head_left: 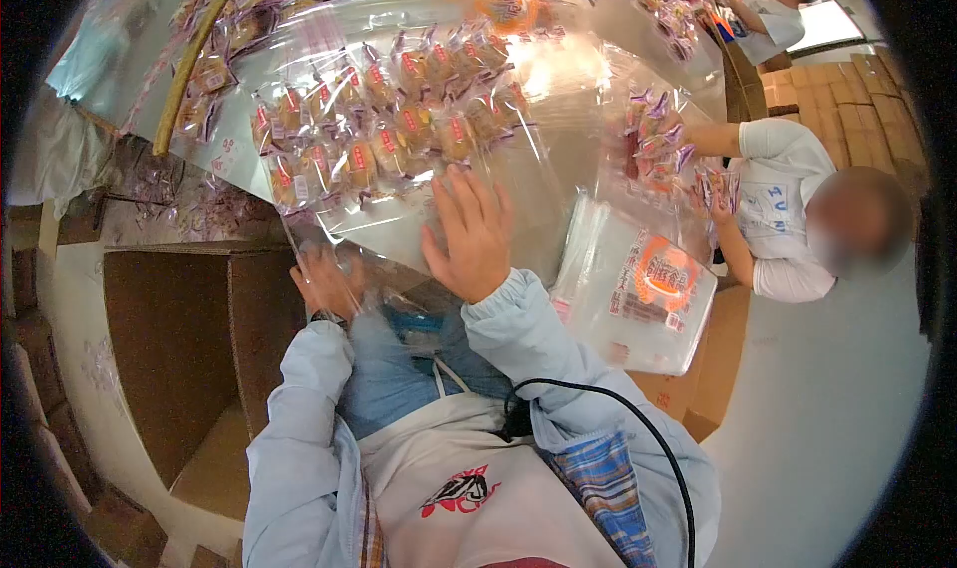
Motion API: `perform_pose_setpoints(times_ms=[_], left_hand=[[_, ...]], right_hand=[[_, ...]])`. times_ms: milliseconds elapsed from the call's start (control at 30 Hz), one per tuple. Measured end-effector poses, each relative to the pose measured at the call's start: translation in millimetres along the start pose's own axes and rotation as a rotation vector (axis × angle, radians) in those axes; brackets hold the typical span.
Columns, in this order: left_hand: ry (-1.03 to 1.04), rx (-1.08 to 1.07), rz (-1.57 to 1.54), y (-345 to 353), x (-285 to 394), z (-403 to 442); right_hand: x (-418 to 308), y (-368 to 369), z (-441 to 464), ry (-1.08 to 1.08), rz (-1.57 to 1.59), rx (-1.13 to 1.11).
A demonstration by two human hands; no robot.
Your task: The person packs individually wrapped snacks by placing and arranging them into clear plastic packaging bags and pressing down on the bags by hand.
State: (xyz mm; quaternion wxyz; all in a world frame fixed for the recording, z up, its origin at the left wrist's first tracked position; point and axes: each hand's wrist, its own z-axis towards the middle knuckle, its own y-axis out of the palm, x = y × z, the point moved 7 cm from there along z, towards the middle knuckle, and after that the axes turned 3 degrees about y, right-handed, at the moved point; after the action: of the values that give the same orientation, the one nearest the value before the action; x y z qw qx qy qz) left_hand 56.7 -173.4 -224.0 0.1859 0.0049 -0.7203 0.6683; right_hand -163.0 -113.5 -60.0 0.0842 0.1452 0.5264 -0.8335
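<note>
Bag stack [608,279]: orange logo [666,272], looks like 食品 at the end, rest unclear. Lettering on co-worker's shirt [797,154], sweatshirt [399,448], snack wrappers [389,149]: illegible.

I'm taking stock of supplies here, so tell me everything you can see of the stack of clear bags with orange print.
The stack of clear bags looks like thin, glossy plastic, with layered edges along its left side. A bold orange emblem carries pale characters, and red lettering runs beside it. The stack lies slanted in view, close to the right sleeve; contact there is unclear. Neither the left hand nor the right hand touches it. The bag count can't be told.
</note>
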Motion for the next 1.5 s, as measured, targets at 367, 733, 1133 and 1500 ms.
perform_pose_setpoints(times_ms=[367,733,1133,1500], left_hand=[[0.075,0.077,0.010,-9.6,13.0,-1.6],[0.104,0.222,0.108,12.1,-6.7,-6.8],[0.033,0.121,-0.042,-15.4,6.3,0.6],[0.040,0.222,-0.462,-22.9,-7.2,-21.0]], right_hand=[[19.3,11.5,58.0,-0.054,-0.136,0.091],[33.6,11.6,89.4,-0.364,-0.055,-0.084],[25.3,-6.4,65.1,-0.297,-0.049,-0.096],[26.6,38.8,74.4,-0.428,-0.014,0.003]])
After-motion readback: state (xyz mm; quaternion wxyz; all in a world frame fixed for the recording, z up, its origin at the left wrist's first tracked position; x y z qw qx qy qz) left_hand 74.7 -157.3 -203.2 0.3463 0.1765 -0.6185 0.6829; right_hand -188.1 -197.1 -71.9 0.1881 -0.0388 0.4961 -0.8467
